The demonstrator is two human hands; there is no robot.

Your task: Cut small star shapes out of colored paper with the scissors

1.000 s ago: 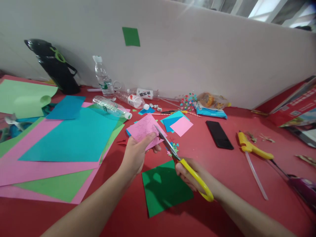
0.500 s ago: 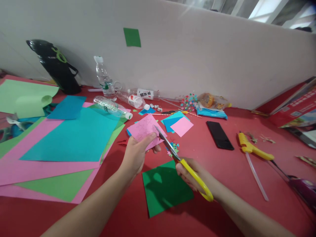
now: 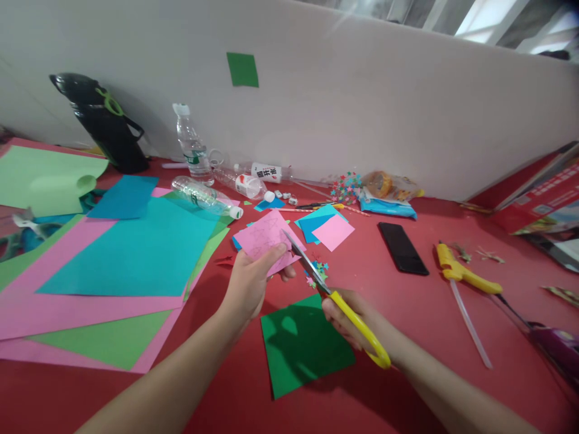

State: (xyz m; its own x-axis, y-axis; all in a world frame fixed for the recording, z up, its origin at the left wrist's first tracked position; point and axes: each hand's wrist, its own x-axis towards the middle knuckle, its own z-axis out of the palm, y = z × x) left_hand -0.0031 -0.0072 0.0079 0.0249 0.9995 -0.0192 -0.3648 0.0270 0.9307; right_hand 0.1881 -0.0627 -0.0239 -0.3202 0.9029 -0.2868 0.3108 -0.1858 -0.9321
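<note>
Between thumb and fingers, my left hand point(image 3: 253, 274) pinches a pink sheet of paper point(image 3: 265, 232) with star outlines drawn on it. My right hand point(image 3: 350, 319) is closed round the yellow handles of a pair of scissors point(image 3: 312, 265). The blades point up and to the left, with their tips over the right part of the pink paper; I cannot tell how far apart the blades are. Below both hands lies a dark green paper square point(image 3: 307, 346), partly in shadow. Small coloured paper stars point(image 3: 319, 272) lie just behind the scissors.
Large coloured sheets point(image 3: 126, 253) cover the left side. Plastic bottles point(image 3: 192, 147) and a black flask point(image 3: 104, 123) stand or lie by the wall. A phone point(image 3: 402, 248) and a yellow glue gun point(image 3: 465, 271) lie on the right. Blue and pink paper squares point(image 3: 333, 231) lie beyond the hands.
</note>
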